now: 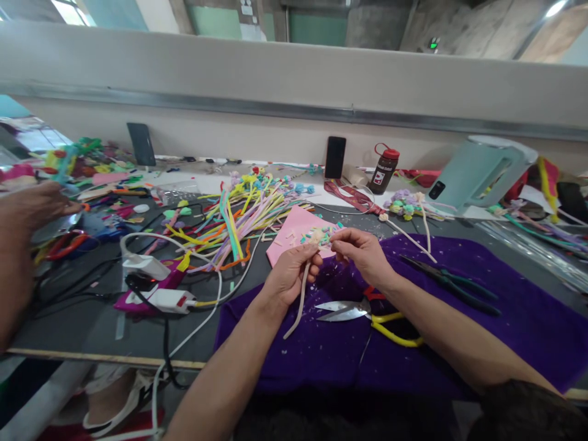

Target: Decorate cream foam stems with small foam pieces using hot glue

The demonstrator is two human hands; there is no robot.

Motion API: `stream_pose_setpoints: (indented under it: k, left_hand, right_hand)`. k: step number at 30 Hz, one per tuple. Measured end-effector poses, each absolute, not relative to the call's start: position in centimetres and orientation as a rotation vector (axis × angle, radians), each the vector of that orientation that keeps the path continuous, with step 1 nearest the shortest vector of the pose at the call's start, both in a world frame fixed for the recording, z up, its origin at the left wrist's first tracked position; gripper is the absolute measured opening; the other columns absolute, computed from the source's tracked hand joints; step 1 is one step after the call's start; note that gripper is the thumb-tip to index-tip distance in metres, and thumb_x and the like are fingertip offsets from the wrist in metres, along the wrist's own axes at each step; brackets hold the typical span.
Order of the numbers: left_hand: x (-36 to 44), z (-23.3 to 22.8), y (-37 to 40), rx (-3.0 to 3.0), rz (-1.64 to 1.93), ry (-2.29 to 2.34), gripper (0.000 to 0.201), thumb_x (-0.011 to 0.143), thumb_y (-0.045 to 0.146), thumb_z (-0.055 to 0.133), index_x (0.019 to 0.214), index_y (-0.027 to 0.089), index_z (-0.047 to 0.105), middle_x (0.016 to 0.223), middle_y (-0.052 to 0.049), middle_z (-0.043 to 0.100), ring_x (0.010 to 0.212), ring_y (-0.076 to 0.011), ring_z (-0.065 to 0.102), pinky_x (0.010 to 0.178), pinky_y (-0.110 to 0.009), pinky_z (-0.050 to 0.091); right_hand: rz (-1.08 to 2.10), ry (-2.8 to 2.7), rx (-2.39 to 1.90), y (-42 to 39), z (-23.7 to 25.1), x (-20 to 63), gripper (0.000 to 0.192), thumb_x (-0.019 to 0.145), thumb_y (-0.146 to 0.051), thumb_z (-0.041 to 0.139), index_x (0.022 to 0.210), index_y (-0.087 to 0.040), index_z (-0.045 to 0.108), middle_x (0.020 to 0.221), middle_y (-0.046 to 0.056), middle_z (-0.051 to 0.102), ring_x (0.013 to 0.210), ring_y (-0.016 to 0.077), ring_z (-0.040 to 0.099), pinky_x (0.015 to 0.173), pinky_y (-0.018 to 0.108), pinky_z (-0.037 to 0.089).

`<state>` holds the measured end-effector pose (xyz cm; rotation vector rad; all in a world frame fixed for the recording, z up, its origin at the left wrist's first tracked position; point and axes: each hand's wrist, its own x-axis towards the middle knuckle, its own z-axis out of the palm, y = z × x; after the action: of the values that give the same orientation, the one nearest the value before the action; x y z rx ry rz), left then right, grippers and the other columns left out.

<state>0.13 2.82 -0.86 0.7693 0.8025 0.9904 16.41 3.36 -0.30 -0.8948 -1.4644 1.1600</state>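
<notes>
Both your forearms reach forward over the purple cloth [528, 318], wrists raised, hands meeting near the middle of the counter [92, 331]. Your left hand [289, 275] is curled closed, fingers wrapped round a cream pipe cleaner [301, 303]; its long tail hangs down below the fist and ends just above the cloth. Your right hand [362, 251] is pinched shut, thumb and fingertips gripping the top end of the same pipe cleaner, right beside the left hand's fingertips. The pipe cleaner's top looks twisted into a small knot; detail too small to tell.

Under your hands, on the cloth: silver-bladed scissors with yellow handles [367, 315], blades pointing left, lying open-ish. Dark pliers with green grips [448, 283] lie on the cloth to the right, well apart from your hands. Behind your hands, a pink sheet [289, 236] carries a small heap of pastel snippets.

Containers: a brown bottle with a red cap [384, 169] stands upright by the back wall, lid on, contents not visible. A pale green kettle [478, 174] sits further right, lid shut, contents hidden.

A loose pile of coloured pipe cleaners [239, 220] spreads left of the pink sheet. A black phone [335, 157] leans on the wall. Another person's hand [34, 208] works at the far left.
</notes>
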Motion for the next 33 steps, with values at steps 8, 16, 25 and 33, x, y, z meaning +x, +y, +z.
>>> stream_pose_setpoints:
  k: [8, 16, 25, 33]
  left_hand:
    - [0.6, -1.3, 2.6, 0.700, 0.904, 0.731, 0.012, 0.072, 0.023, 0.059, 0.074, 0.011, 0.058, 0.052, 0.002, 0.053, 0.036, -0.0025, 0.045, 0.032, -0.012, 0.032]
    - [0.6, -1.2, 2.7, 0.707, 0.987, 0.781, 0.016, 0.069, 0.025, 0.064, 0.077, 0.012, 0.058, 0.057, 0.003, 0.056, 0.039, -0.0025, 0.048, 0.032, -0.011, 0.034]
    - [0.4, -1.4, 2.7, 0.770, 1.042, 0.805, 0.019, 0.068, 0.027, 0.066, 0.077, 0.011, 0.059, 0.062, 0.001, 0.060, 0.040, -0.0027, 0.049, 0.033, -0.011, 0.036]
    - [0.9, -1.5, 2.4, 0.852, 1.066, 0.828, 0.022, 0.067, 0.031, 0.067, 0.072, 0.011, 0.058, 0.062, 0.000, 0.060, 0.040, -0.0032, 0.049, 0.034, -0.012, 0.037]
  right_hand:
    - [0.684, -1.840, -0.787, 2.8, -0.2, 16.3, 0.008, 0.075, -0.027, 0.059, 0.081, -0.022, 0.063, 0.078, 0.004, 0.059, 0.074, 0.0168, 0.054, 0.065, 0.030, 0.043]
    - [0.558, -1.859, -0.919, 2.2, 0.6, 16.9, 0.008, 0.079, -0.023, 0.052, 0.084, -0.020, 0.059, 0.074, 0.001, 0.058, 0.063, 0.0123, 0.051, 0.058, 0.025, 0.039]
    - [0.722, -1.897, -0.900, 3.0, 0.5, 16.8, 0.013, 0.077, -0.018, 0.054, 0.083, -0.020, 0.065, 0.073, 0.001, 0.060, 0.067, 0.0128, 0.055, 0.063, 0.025, 0.041]
    - [0.836, -1.801, -0.980, 2.9, -0.1, 16.6, 0.012, 0.076, -0.021, 0.056, 0.082, -0.018, 0.065, 0.071, 0.001, 0.062, 0.062, 0.0117, 0.055, 0.058, 0.023, 0.041]
